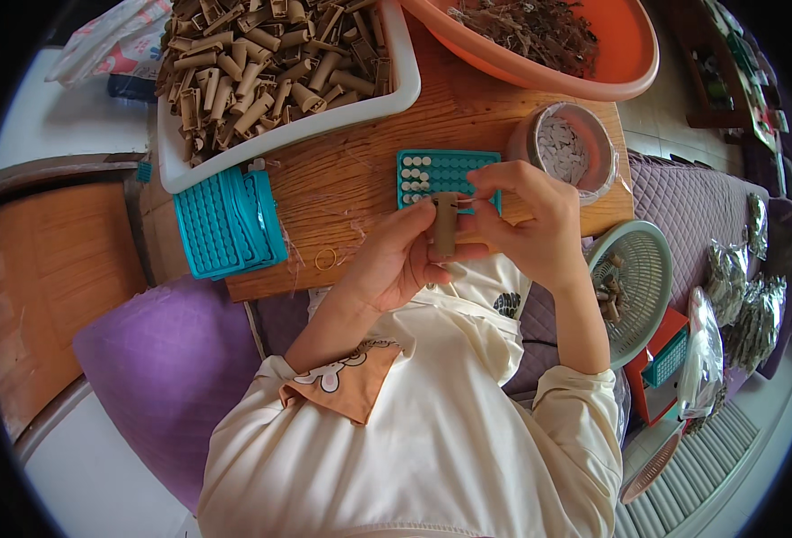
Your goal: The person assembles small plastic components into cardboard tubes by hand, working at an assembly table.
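Note:
My left hand point(385, 260) grips a brown plastic tube-shaped piece point(446, 229), held upright above the table's near edge, with dark slots near its top. My right hand point(537, 220) is closed in a pinch beside the tube's upper right side. Something thin and pale pinkish shows between its fingers and the tube, too small to name. Just beyond my hands lies a teal tray point(457, 160) of round hollows, with several white discs point(415, 174) in its left columns. The right hand covers part of that tray.
A white bin point(405, 94) full of brown tube pieces point(261, 72) stands at the far left. Stacked teal trays point(221, 224) overhang the table's left edge. An orange basin point(629, 81), a tub of white pieces point(562, 148) and a green basket point(656, 269) stand at the right.

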Available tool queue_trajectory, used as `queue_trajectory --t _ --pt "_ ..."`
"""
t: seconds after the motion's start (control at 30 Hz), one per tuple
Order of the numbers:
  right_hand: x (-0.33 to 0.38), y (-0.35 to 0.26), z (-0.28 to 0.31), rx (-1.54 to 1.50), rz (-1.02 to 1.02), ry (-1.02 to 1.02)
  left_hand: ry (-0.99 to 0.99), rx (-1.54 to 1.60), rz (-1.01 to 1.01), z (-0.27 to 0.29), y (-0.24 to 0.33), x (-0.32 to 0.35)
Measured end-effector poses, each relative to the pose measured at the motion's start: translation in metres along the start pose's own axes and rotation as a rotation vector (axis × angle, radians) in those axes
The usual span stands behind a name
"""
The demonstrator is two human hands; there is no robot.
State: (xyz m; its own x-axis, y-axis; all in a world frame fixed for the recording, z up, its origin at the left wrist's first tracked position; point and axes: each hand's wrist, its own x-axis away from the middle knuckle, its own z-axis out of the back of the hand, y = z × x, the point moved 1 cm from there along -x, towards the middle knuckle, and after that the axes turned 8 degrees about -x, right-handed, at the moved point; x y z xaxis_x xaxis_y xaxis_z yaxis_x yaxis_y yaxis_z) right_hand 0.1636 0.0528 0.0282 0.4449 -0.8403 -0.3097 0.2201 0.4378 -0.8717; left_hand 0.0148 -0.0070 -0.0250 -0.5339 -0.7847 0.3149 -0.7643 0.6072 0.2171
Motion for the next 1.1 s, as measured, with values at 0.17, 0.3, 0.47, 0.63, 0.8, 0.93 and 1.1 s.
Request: queue_trajectory --t 0.17,0.3,0.47,0.63,0.8,0.93,1.1 --pt "0.004 0.000 0.000 0.067 0.047 -0.091 -0.058 -0.035 0.020 0.004 0.001 0.001" --pt "0.009 -0.004 0.000 0.099 0.062 -0.081 -0.064 -0.098 0.015 0.005 -0.003 0.000" --pt "0.012 0.001 -0.004 0.100 0.097 -0.079 -0.026 -0.247 -0.006 -0.002 -0.002 0.003" --pt "0.019 0.007 -0.010 0.097 0.095 -0.073 0.061 -0.459 -0.072 -0.005 -0.006 0.003" --pt "0.021 0.011 -0.009 0.169 0.106 -0.155 0.127 -0.530 -0.081 -0.005 -0.008 0.002" --pt "0.023 0.010 -0.008 0.196 0.124 -0.186 0.177 -0.696 -0.051 -0.005 -0.008 0.001" --pt "0.026 0.006 0.004 0.206 -0.029 -0.292 0.143 -0.745 -0.035 -0.004 -0.014 -0.005"
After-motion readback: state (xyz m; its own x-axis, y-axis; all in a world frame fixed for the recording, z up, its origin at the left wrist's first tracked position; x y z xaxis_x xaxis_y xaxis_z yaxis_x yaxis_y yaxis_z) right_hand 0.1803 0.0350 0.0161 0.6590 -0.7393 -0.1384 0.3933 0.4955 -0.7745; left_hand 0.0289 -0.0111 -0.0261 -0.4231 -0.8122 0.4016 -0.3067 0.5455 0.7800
